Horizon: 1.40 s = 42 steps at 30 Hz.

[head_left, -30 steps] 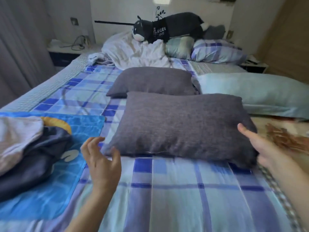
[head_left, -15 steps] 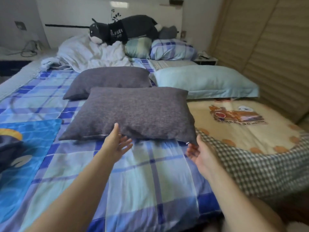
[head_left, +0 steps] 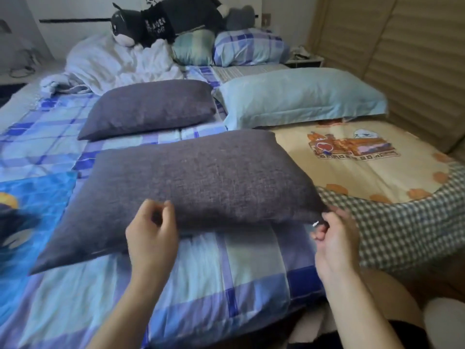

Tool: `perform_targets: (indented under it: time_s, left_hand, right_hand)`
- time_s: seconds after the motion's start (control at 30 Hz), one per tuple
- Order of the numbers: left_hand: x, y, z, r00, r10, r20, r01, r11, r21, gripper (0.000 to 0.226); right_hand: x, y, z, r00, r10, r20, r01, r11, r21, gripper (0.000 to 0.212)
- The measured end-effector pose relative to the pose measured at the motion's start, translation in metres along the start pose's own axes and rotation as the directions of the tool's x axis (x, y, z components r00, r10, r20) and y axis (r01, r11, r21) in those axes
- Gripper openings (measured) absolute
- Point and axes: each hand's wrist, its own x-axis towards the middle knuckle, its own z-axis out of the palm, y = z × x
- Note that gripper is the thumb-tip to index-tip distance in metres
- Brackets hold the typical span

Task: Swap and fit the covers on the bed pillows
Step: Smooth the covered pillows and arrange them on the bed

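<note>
A dark grey pillow (head_left: 201,182) lies across the blue plaid bedspread (head_left: 226,273) in front of me. My left hand (head_left: 152,235) pinches its near edge between thumb and fingers. My right hand (head_left: 332,238) grips the pillow's near right corner, where a small white zipper pull (head_left: 315,223) shows. A second dark grey pillow (head_left: 148,109) lies behind it. A light blue pillow (head_left: 302,96) lies to the right of that one.
A cream cartoon-print cover with a checked border (head_left: 377,172) lies at the right. A blue printed cloth (head_left: 30,210) lies at the left. At the headboard are a crumpled white sheet (head_left: 115,64), a black plush toy (head_left: 161,23) and two more pillows (head_left: 249,46). A wooden wardrobe (head_left: 402,59) stands to the right.
Both hands moved from open, just short of the near pillow, onto its front edge. The left now pinches the edge and the right holds the corner. The view has come closer.
</note>
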Motion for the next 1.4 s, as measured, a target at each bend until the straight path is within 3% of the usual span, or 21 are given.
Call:
perform_targets:
  time_s: [0.1,0.13,0.2,0.3,0.37,0.4,0.47,0.53,0.57,0.63,0.7,0.73,0.8,0.87,0.9,0.93,1.03,1.13,1.2,1.27,1.4]
  left_hand:
    - [0.005,0.018,0.011,0.916,0.396,0.067,-0.401,0.906,0.137,0.017]
    - [0.018,0.025,0.017,0.87,0.482,0.104,-0.493,0.856,0.155,0.009]
    - [0.059,0.038,0.032,0.818,0.548,0.176,-0.576,0.784,0.232,0.018]
    - [0.109,0.031,0.048,0.828,0.353,0.435,-0.549,0.665,0.507,0.042]
    - [0.099,0.004,0.055,0.737,0.15,0.659,-0.618,0.544,0.568,0.057]
    - [0.085,-0.007,0.053,0.699,0.122,0.704,-0.652,0.512,0.559,0.057]
    - [0.066,-0.015,0.046,0.688,0.195,0.699,-0.692,0.467,0.551,0.052]
    - [0.057,-0.014,0.036,0.694,0.262,0.671,-0.702,0.453,0.549,0.047]
    - [0.057,-0.016,0.031,0.699,0.299,0.649,-0.702,0.457,0.546,0.045]
    - [0.056,-0.022,0.025,0.707,0.344,0.618,-0.698,0.482,0.53,0.042]
    - [0.052,-0.027,0.022,0.71,0.373,0.598,-0.696,0.5,0.515,0.039]
    - [0.05,-0.03,0.023,0.713,0.39,0.583,-0.696,0.501,0.515,0.038]
    - [0.049,-0.034,0.027,0.715,0.407,0.569,-0.696,0.495,0.52,0.034]
    - [0.054,-0.04,0.032,0.715,0.426,0.554,-0.695,0.514,0.502,0.033]
    - [0.059,-0.042,0.034,0.716,0.428,0.551,-0.692,0.54,0.48,0.031]
    - [0.064,-0.043,0.035,0.716,0.427,0.552,-0.687,0.57,0.451,0.03]
    - [0.076,-0.039,0.031,0.733,0.394,0.554,-0.636,0.687,0.352,0.029]
    - [0.074,-0.023,0.011,0.747,0.401,0.531,-0.591,0.765,0.255,0.035]
    - [0.064,-0.015,-0.003,0.693,0.457,0.557,-0.665,0.704,0.249,0.038]
    - [0.053,-0.014,-0.01,0.659,0.469,0.588,-0.717,0.629,0.301,0.039]
    - [0.064,-0.025,0.008,0.675,0.436,0.596,-0.734,0.479,0.482,0.035]
  right_hand:
    - [0.003,0.004,-0.012,0.995,-0.063,-0.072,0.047,0.977,-0.208,0.023]
    - [0.002,0.006,-0.015,0.992,-0.073,-0.106,0.046,0.97,-0.238,0.022]
    - [-0.002,0.01,-0.019,0.988,-0.035,-0.148,-0.009,0.957,-0.289,0.022]
    - [-0.009,0.008,-0.019,0.977,-0.007,-0.215,-0.089,0.896,-0.435,0.03]
    - [-0.013,-0.015,-0.005,0.965,-0.192,-0.177,0.039,0.775,-0.631,0.045]
    - [-0.015,-0.032,0.012,0.948,-0.311,-0.07,0.184,0.713,-0.676,0.047]
    - [-0.009,-0.061,0.06,0.869,-0.44,0.225,0.459,0.549,-0.699,0.043]
    - [0.01,-0.079,0.115,0.845,-0.295,0.446,0.534,0.417,-0.736,0.055]
    - [0.022,-0.082,0.139,0.869,-0.149,0.471,0.488,0.412,-0.77,0.067]
    - [0.044,-0.077,0.171,0.903,0.074,0.424,0.328,0.519,-0.789,0.084]
    - [0.052,-0.054,0.179,0.916,0.108,0.387,0.263,0.569,-0.78,0.086]
    - [0.051,-0.041,0.178,0.924,0.047,0.38,0.293,0.551,-0.782,0.083]
    - [0.041,-0.022,0.167,0.903,-0.225,0.365,0.429,0.481,-0.765,0.072]
    - [0.04,-0.012,0.156,0.75,-0.55,0.368,0.61,0.361,-0.705,0.05]
    - [0.042,-0.01,0.151,0.678,-0.63,0.377,0.662,0.301,-0.686,0.039]
    - [0.045,-0.011,0.148,0.65,-0.634,0.418,0.692,0.267,-0.671,0.032]
    - [0.048,-0.01,0.144,0.654,-0.501,0.567,0.732,0.234,-0.639,0.035]
    - [0.053,-0.012,0.149,0.678,-0.449,0.581,0.718,0.236,-0.655,0.024]
    - [0.055,-0.006,0.15,0.641,-0.471,0.606,0.744,0.188,-0.641,0.012]
    - [0.05,0.003,0.149,0.581,-0.508,0.636,0.789,0.16,-0.594,0.013]
    - [0.028,-0.008,0.155,0.529,-0.689,0.495,0.789,0.186,-0.585,0.011]
